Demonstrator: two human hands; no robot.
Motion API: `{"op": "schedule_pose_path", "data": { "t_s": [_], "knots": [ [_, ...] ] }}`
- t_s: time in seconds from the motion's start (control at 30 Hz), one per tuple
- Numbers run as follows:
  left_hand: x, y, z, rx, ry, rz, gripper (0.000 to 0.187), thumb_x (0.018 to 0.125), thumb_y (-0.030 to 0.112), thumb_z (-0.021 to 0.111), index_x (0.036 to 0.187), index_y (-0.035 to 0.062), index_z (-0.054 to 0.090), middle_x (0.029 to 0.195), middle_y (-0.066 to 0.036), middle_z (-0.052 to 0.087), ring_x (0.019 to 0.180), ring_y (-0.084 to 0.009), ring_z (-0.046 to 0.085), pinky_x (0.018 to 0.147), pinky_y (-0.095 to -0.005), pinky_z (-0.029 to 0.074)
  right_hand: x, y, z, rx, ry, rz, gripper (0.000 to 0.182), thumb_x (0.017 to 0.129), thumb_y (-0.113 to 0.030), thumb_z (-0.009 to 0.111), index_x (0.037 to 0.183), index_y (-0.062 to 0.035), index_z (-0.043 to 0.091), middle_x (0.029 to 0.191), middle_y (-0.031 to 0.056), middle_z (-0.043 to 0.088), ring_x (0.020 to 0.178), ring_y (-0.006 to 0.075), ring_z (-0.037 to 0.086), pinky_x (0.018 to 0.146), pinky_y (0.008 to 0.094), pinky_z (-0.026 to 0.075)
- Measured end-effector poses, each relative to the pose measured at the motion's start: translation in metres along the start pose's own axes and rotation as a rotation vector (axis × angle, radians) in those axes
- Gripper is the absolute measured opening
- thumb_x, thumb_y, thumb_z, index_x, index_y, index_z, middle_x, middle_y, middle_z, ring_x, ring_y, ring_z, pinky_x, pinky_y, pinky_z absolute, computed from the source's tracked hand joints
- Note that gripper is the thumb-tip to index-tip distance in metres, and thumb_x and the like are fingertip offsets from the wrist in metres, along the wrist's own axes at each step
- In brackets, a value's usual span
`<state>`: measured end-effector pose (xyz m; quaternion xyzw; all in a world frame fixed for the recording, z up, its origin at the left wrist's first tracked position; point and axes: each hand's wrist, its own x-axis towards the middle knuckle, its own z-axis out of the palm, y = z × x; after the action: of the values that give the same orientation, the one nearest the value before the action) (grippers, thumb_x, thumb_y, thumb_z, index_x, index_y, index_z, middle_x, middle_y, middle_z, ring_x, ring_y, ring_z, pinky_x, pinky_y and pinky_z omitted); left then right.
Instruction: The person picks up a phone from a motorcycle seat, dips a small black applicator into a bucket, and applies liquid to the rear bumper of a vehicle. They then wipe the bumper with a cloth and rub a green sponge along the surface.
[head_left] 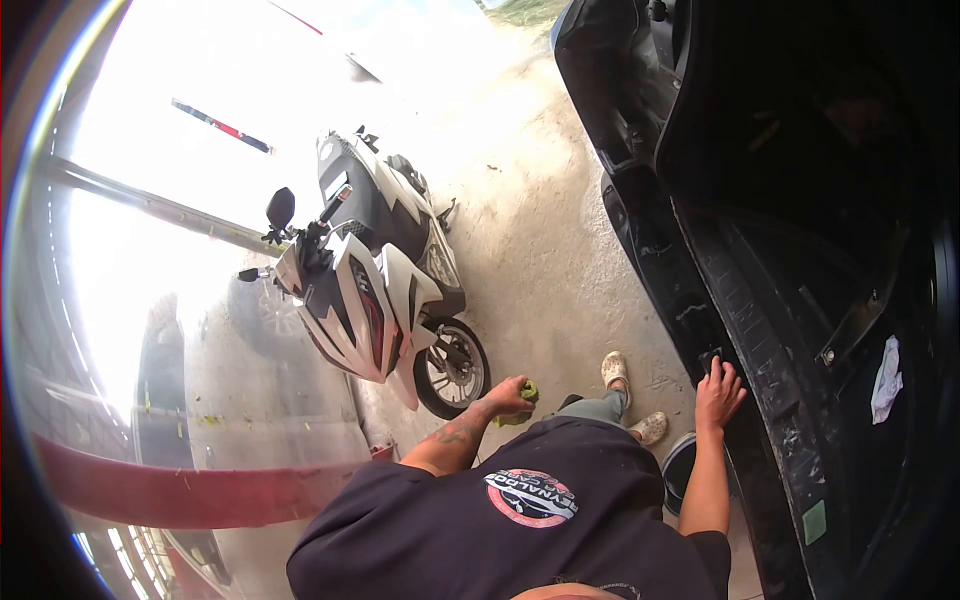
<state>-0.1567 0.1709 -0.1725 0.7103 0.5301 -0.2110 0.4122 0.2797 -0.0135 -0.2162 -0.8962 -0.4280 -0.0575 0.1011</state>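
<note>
My left hand (513, 396) is closed around a crumpled yellow-green cloth (529, 391), held out in front of my body, apart from the motorcycle. My right hand (719, 394) reaches to the glossy black door sill (690, 310) of a vehicle. Its fingers press a small dark pad (710, 356) against the sill; the pad is mostly covered by the fingertips, so its exact kind is not clear.
A white and black motorcycle (370, 290) stands on the concrete floor (540, 250) to the left. A bucket (681, 470) sits below my right forearm. Inside the vehicle lie a white cloth (887, 380) and a green patch (815, 521). A red band (200, 492) crosses the lower left.
</note>
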Motion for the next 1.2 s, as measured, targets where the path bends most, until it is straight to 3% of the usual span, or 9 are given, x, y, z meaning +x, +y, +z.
{"op": "schedule_pose_path", "data": {
  "t_s": [0.03,0.13,0.27,0.4,0.6,0.73,0.83,1.0,1.2],
  "knots": [
    [-0.001,0.002,0.0,-0.002,0.006,0.006,0.065,0.072,0.037,0.082,0.125,0.0054,0.062,0.123,-0.025,0.064,0.118,-0.0396,0.062,0.102,-0.0455,0.051,0.004,-0.001,-0.001,-0.005,-0.063,0.045,0.049,0.085,-0.02,0.077,0.132,-0.0215,0.064,0.126,0.0009,0.061,0.108,0.0251,0.06,0.086,0.0445,0.045],
    [0.005,-0.002,0.003,-0.014,0.017,0.006,0.064,0.072,0.038,0.083,0.124,0.0055,0.063,0.122,-0.025,0.065,0.118,-0.0393,0.062,0.102,-0.0454,0.051,-0.009,0.0,0.008,-0.012,0.025,-0.02,0.046,0.085,-0.02,0.077,0.129,-0.0224,0.066,0.123,0.0015,0.062,0.102,0.0258,0.061,0.082,0.0437,0.045],
    [0.003,-0.001,0.003,-0.01,0.009,0.008,0.065,0.072,0.037,0.082,0.125,0.0054,0.062,0.123,-0.025,0.064,0.118,-0.0398,0.062,0.102,-0.0456,0.051,-0.014,0.001,0.0,0.0,-0.038,-0.087,0.047,0.084,-0.02,0.077,0.13,-0.0218,0.066,0.123,0.0015,0.062,0.103,0.0253,0.061,0.082,0.0442,0.045],
    [0.004,-0.002,0.004,-0.017,-0.001,-0.001,0.064,0.073,0.037,0.082,0.125,0.0052,0.062,0.123,-0.025,0.064,0.117,-0.0403,0.063,0.101,-0.0457,0.051,0.007,0.005,0.003,-0.077,0.022,0.011,0.043,0.086,-0.021,0.075,0.129,-0.0217,0.066,0.126,0.001,0.063,0.104,0.026,0.061,0.082,0.0433,0.045],
    [0.005,0.003,0.0,0.007,-0.014,-0.005,0.064,0.072,0.037,0.081,0.125,0.0055,0.062,0.124,-0.025,0.064,0.118,-0.0402,0.062,0.102,-0.046,0.05,-0.017,0.003,-0.002,0.007,-0.064,-0.101,0.042,0.089,-0.021,0.072,0.131,-0.0215,0.067,0.128,0.0016,0.063,0.105,0.0252,0.062,0.083,0.0434,0.045],
    [0.01,-0.005,0.007,0.014,0.006,0.02,0.064,0.072,0.037,0.082,0.124,0.0054,0.062,0.123,-0.025,0.064,0.118,-0.0399,0.063,0.102,-0.0457,0.051,0.003,0.005,0.0,-0.049,0.014,0.014,0.04,0.088,-0.02,0.072,0.128,-0.0213,0.067,0.125,0.0008,0.064,0.105,0.0242,0.061,0.082,0.0431,0.044],
    [0.006,0.006,0.002,0.023,0.035,0.036,0.065,0.072,0.037,0.082,0.125,0.0054,0.062,0.123,-0.025,0.064,0.118,-0.0398,0.063,0.102,-0.0455,0.051,-0.006,0.004,0.004,-0.024,0.016,-0.018,0.041,0.087,-0.02,0.073,0.127,-0.0215,0.067,0.126,0.0002,0.064,0.105,0.0244,0.061,0.082,0.0436,0.044],
    [0.006,0.008,0.004,0.01,0.063,0.064,0.054,0.073,0.032,0.083,0.114,0.0017,0.063,0.113,-0.023,0.068,0.11,-0.0381,0.066,0.095,-0.0442,0.053,-0.037,0.003,-0.004,0.094,-0.079,-0.137,0.046,0.082,-0.018,0.076,0.128,-0.0207,0.067,0.126,0.0019,0.062,0.109,0.0253,0.059,0.085,0.044,0.044],
    [0.007,-0.001,0.003,-0.001,0.006,0.034,0.063,0.072,0.036,0.082,0.123,0.0052,0.062,0.122,-0.025,0.065,0.116,-0.0402,0.063,0.1,-0.0456,0.052,-0.01,0.008,0.003,0.058,-0.031,0.031,0.047,0.083,-0.017,0.075,0.129,-0.0204,0.066,0.126,0.0026,0.062,0.11,0.0266,0.059,0.087,0.0442,0.044]
  ]
}}
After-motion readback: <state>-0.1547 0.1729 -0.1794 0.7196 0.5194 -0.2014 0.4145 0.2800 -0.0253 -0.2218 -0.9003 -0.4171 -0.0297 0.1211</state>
